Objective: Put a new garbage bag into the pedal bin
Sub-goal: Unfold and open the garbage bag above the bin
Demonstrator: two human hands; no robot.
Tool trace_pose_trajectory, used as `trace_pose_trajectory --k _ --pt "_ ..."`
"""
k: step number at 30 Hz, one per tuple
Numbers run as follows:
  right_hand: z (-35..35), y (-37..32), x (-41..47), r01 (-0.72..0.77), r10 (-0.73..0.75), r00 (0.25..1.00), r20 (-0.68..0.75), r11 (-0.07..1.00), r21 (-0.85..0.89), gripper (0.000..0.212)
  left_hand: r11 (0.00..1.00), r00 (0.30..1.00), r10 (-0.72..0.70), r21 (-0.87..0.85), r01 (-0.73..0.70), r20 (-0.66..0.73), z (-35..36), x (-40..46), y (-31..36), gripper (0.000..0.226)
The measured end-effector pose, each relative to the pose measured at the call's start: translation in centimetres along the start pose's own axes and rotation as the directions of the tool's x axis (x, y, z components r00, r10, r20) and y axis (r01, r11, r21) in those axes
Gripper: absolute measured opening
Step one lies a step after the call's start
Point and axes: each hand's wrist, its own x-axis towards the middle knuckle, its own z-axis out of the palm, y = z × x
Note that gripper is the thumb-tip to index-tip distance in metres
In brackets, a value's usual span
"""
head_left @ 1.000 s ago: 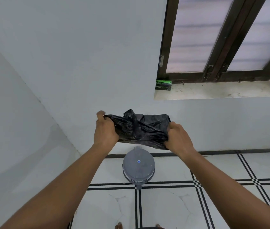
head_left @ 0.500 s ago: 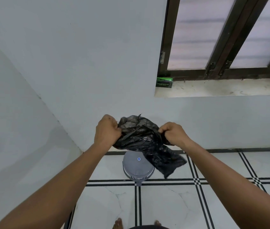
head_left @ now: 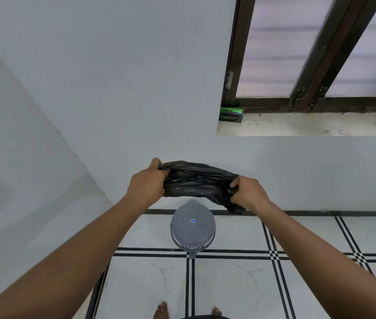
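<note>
Seen from above, two bare forearms reach forward over a white tiled floor [head_left: 228, 284] crossed by black double lines. Between the hands stretches a crumpled black plastic garbage bag [head_left: 196, 183], held in the air in front of a pale grey wall. The left hand [head_left: 146, 186] is clenched on the bag's left end, the plastic bunched under its curled fingers [head_left: 163, 173] with the thumb tip showing above the top edge. The right hand [head_left: 248, 194] grips the right end, fingers folded into the plastic, and a short tail of bag hangs below that fist. Below the bag and apart from it, a round grey plastic pedal bin [head_left: 192, 230] stands on the floor with its lid closed. A green and black box [head_left: 230, 115] sits on the window sill [head_left: 309, 127] at upper right. Bare toes show at the bottom edge.
</note>
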Motion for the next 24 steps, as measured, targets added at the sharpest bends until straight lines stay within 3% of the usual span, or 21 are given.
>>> trace_pose_trajectory --k 5,8,10,13,14,16,19,22,24 --pt "0.2 0.6 0.0 0.003 -0.007 0.998 0.062 0.998 0.065 0.051 0.967 0.979 -0.2 -0.155 0.202 0.028 -0.6 0.3 0.8 0.032" --pt "0.6 0.8 0.1 -0.007 0.005 0.997 0.082 1.0 0.026 0.055 0.932 0.947 -0.32 -0.188 0.309 -0.035 -0.8 0.4 1.3 0.043" --pt "0.9 0.5 -0.1 0.014 -0.021 0.992 0.122 0.998 0.053 0.062 0.947 0.945 -0.303 -0.151 0.284 -0.123 -0.1 0.1 1.8 0.041" --pt "0.6 -0.1 -0.4 0.082 -0.094 0.966 0.241 0.995 0.062 0.098 0.976 0.957 -0.215 -0.087 0.201 -0.194 1.1 -0.6 2.4 0.03" --pt "0.5 -0.2 -0.5 0.068 -0.089 0.959 0.268 0.994 0.086 0.101 0.975 0.965 -0.223 -0.054 0.217 -0.137 1.4 -0.7 2.3 0.027" --pt "0.2 -0.1 -0.2 -0.037 -0.023 0.961 0.276 0.977 0.209 0.085 0.955 0.953 -0.296 0.024 0.295 0.062 1.9 -0.5 1.8 0.025" --pt "-0.8 -0.3 0.0 -0.226 0.071 0.935 0.347 0.873 0.431 0.056 0.955 0.864 -0.297 0.138 0.263 0.407 1.5 0.1 1.5 0.041" --pt "-1.6 -0.9 -0.1 -0.352 0.033 0.888 0.459 0.69 0.632 0.039 0.952 0.836 -0.264 -0.009 0.306 0.48 0.6 1.0 2.0 0.04" --pt "-1.6 -1.5 -0.2 -0.381 0.007 0.893 0.451 0.545 0.747 0.032 0.931 0.847 -0.26 -0.111 0.347 0.463 0.5 1.4 2.1 0.039"
